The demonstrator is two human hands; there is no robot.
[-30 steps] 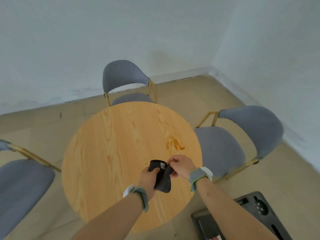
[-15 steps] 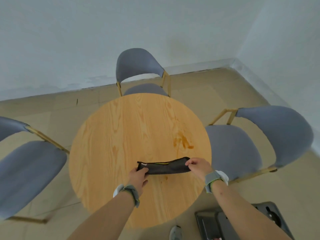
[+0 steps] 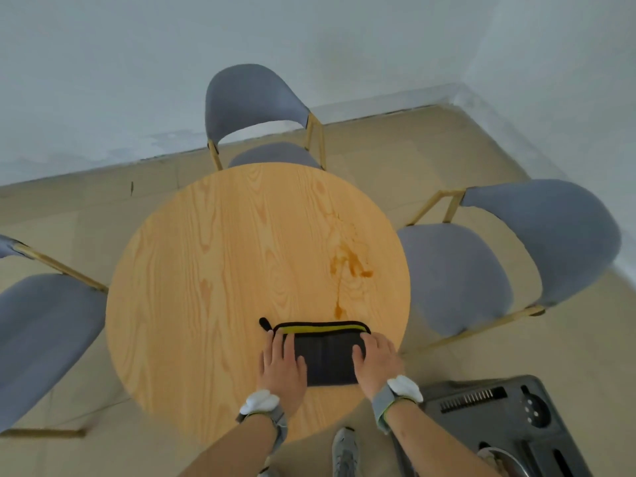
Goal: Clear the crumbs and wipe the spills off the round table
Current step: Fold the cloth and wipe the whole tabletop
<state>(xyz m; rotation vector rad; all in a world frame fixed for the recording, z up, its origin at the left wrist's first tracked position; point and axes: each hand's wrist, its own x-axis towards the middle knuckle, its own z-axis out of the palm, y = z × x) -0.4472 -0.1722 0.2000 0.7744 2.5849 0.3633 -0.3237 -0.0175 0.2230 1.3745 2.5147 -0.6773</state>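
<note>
Pressing down with both palms, a person flattens a dark cloth [image 3: 325, 356] on the near edge of the round table [image 3: 223, 270], seen from a head-worn camera. The left hand [image 3: 282, 364] lies flat on the cloth's left side, its fingers [image 3: 277, 342] straight and held close together, pointing away from the body. The right hand [image 3: 377, 361] covers the cloth's right side, its fingers gently bent over the fabric and also close together; neither hand pinches anything. The cloth is charcoal with a black border and a yellow stripe [image 3: 321, 328] along its far edge, and a short black loop [image 3: 265, 323] sticks out at its far left corner. An orange-brown spill [image 3: 347, 265] stains the wood on the right half of the table, beyond the cloth and apart from it, with a thin trail [image 3: 339, 304] running toward the cloth's far edge. Each wrist wears a grey band carrying a white pad. Three grey chairs with gold-coloured legs ring the table: one on the far side [image 3: 254, 98], one to the right [image 3: 516, 253], one to the left [image 3: 41, 332]. A dark plastic tray [image 3: 499, 418] sits on the tan floor at lower right, and a grey shoe [image 3: 344, 451] shows below the table's edge.
</note>
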